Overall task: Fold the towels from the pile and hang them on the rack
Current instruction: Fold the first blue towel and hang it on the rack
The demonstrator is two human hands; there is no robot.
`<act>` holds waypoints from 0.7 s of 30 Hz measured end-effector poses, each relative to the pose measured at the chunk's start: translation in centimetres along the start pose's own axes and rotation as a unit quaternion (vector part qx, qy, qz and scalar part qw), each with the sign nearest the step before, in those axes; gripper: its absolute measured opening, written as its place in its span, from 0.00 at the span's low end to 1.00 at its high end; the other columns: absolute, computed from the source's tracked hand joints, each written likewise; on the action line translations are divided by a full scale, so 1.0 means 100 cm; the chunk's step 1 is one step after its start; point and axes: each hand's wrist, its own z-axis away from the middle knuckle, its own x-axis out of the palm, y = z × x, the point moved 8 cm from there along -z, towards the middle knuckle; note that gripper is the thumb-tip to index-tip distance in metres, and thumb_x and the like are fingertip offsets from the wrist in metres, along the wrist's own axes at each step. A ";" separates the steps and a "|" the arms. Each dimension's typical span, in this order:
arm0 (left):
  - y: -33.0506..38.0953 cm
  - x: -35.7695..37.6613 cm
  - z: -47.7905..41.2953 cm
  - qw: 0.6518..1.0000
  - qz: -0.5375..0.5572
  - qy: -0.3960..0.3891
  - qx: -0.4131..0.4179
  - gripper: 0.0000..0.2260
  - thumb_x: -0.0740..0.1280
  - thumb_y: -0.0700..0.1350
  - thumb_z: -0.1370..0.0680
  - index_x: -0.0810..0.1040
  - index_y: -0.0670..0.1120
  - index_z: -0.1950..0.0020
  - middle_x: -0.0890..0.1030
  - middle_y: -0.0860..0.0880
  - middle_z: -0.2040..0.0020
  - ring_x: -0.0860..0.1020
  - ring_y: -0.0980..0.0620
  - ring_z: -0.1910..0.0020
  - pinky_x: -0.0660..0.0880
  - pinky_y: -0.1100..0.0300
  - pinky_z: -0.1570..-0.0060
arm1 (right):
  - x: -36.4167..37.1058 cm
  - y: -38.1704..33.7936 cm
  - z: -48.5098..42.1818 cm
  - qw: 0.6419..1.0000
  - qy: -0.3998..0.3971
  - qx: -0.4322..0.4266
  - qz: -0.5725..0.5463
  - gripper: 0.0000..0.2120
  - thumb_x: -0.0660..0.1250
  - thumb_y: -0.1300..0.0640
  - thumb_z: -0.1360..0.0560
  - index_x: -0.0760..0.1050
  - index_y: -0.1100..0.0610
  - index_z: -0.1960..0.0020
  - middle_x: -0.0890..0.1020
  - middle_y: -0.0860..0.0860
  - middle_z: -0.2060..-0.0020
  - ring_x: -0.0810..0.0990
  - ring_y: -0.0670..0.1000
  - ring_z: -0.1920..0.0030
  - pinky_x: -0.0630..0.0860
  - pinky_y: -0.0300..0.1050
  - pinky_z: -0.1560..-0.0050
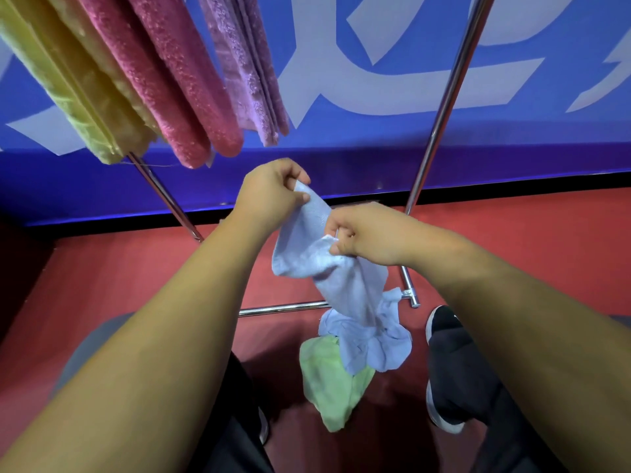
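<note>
**Three colours up, blue towel in hand, green one waiting**

The person stands over the chrome rack (444,107) with a light blue towel (307,261) held up between both hands. The left hand (271,192) pinches its top corner between thumb and curled fingers. The right hand (362,235) grips an edge a little lower, fingers closed on the cloth. The towel is unfolded and bunched, and its lower part trails down toward the red floor (102,285).

Folded yellow towels (68,83), pink towels (170,80) and a lilac towel (246,70) already hang on the rack. I judge the job well past halfway. A crumpled green towel (331,387) remains on the floor; whether more blue cloth lies there too, I cannot tell.

The blue banner (375,138) behind carries large pale strokes, cropped and unreadable.
</note>
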 end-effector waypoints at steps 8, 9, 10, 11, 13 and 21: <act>0.013 0.035 0.010 0.986 0.089 -0.137 0.014 0.11 0.77 0.36 0.25 0.84 0.48 0.46 0.89 0.49 0.54 0.84 0.52 0.57 0.82 0.42 0.45 | -0.035 0.019 -0.001 0.982 0.174 0.025 -0.072 0.04 0.78 0.54 0.23 0.83 0.51 0.52 0.82 0.45 0.65 0.75 0.37 0.68 0.68 0.32 0.65; 0.015 0.037 0.011 0.984 0.100 -0.147 0.017 0.10 0.77 0.36 0.25 0.84 0.47 0.47 0.89 0.47 0.54 0.84 0.51 0.57 0.83 0.41 0.45 | -0.037 0.021 -0.002 0.978 0.186 0.030 -0.084 0.04 0.78 0.54 0.23 0.84 0.52 0.52 0.81 0.45 0.66 0.75 0.38 0.68 0.68 0.33 0.65; 0.016 0.038 0.012 0.982 0.108 -0.154 0.019 0.09 0.77 0.36 0.25 0.85 0.47 0.48 0.89 0.45 0.53 0.83 0.50 0.57 0.83 0.40 0.45 | -0.038 0.022 -0.002 0.976 0.195 0.036 -0.094 0.03 0.78 0.54 0.23 0.85 0.53 0.53 0.81 0.45 0.66 0.75 0.39 0.68 0.69 0.35 0.64; 0.017 0.039 0.013 0.980 0.115 -0.159 0.020 0.09 0.76 0.35 0.25 0.85 0.46 0.48 0.89 0.44 0.53 0.83 0.50 0.57 0.82 0.40 0.45 | -0.039 0.024 -0.002 0.973 0.201 0.043 -0.103 0.03 0.78 0.54 0.23 0.85 0.53 0.53 0.81 0.45 0.66 0.74 0.39 0.68 0.69 0.36 0.64; 0.018 0.041 0.014 0.977 0.124 -0.170 0.020 0.10 0.75 0.33 0.25 0.85 0.46 0.49 0.89 0.42 0.53 0.83 0.49 0.56 0.82 0.39 0.44 | -0.041 0.030 -0.001 0.969 0.211 0.061 -0.112 0.04 0.77 0.54 0.22 0.85 0.53 0.53 0.80 0.44 0.67 0.75 0.37 0.70 0.67 0.32 0.66; 0.026 0.041 0.019 0.967 0.156 -0.197 0.031 0.07 0.75 0.33 0.23 0.85 0.43 0.47 0.87 0.36 0.50 0.82 0.46 0.55 0.81 0.36 0.43 | -0.040 0.042 -0.002 0.962 0.205 0.100 -0.153 0.06 0.77 0.52 0.23 0.85 0.53 0.55 0.87 0.52 0.61 0.80 0.46 0.63 0.77 0.46 0.56</act>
